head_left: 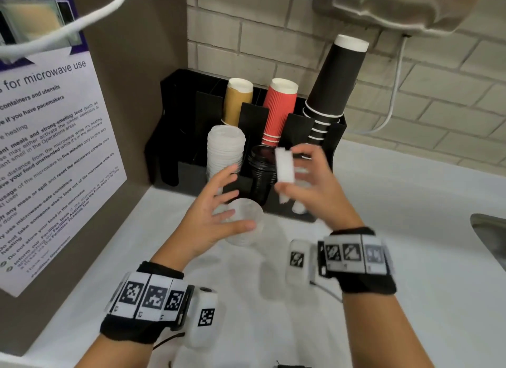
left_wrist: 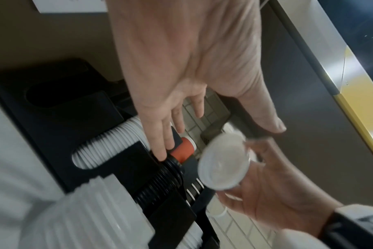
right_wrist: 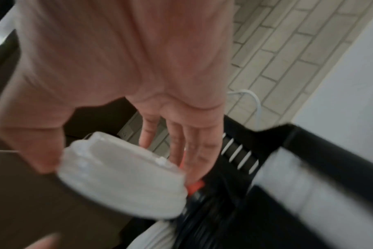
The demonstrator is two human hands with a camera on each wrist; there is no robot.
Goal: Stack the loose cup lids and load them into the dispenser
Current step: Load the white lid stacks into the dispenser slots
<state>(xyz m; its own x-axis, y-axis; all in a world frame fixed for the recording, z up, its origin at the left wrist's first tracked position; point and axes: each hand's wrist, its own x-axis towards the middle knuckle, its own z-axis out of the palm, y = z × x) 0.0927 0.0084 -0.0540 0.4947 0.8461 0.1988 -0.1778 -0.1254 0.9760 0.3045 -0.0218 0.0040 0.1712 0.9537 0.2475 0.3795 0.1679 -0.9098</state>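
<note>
Lids (head_left: 284, 166), a short white stack turned on edge, pinched in the person's right hand (head_left: 315, 184) between thumb below and fingers above, held in the air just in front of the dispenser (head_left: 178, 115). From the right wrist view the stack (right_wrist: 121, 175) looks domed and ribbed, blurred. Left hand (head_left: 210, 217) is spread, fingers straight and apart, gripping nothing, hovering over a second translucent lid stack (head_left: 246, 225) lying on the white counter (head_left: 410, 230); touching or not, can't tell. Dispenser is black, pushed into the corner against the brick wall (head_left: 273, 25) and the brown side panel (head_left: 131, 93). Front slots: tall white lid column (head_left: 226, 148), black lid column (head_left: 261, 170) beside it. Behind: tan cups (head_left: 238, 102), red cups (head_left: 279, 110), black cups (head_left: 336, 80). Held lids sit just right of the black column, above the rightmost front slot. Open counter to the right as far as the sink edge (head_left: 490, 236); poster (head_left: 54, 148) crowds the left.
</note>
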